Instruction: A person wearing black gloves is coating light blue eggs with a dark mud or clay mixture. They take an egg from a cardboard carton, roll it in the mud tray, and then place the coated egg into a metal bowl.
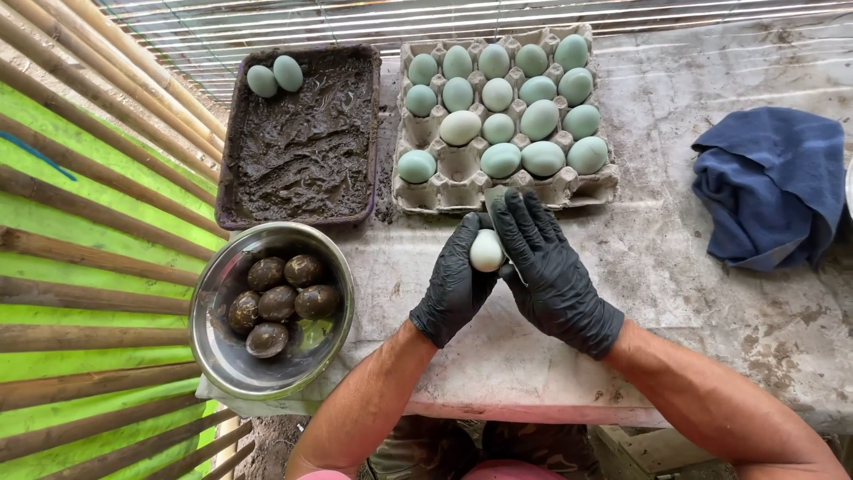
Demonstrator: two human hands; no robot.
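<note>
Cardboard tray (418, 191) of pale eggs, steel bowl (213, 351) of mud-coated ones — both hands (506, 271) closed round one egg (486, 251).

Both bare forearms come up from the near edge of the counter (711, 293) and angle inward, meeting above its near middle. Each hand wears a black glove. The left hand (455, 284) is cupped, its fingers (468, 238) curled upward. The right hand (551, 271) leans against it, fingers (524, 218) spread and pointing away from the body, thumbs close together between the palms.
</note>
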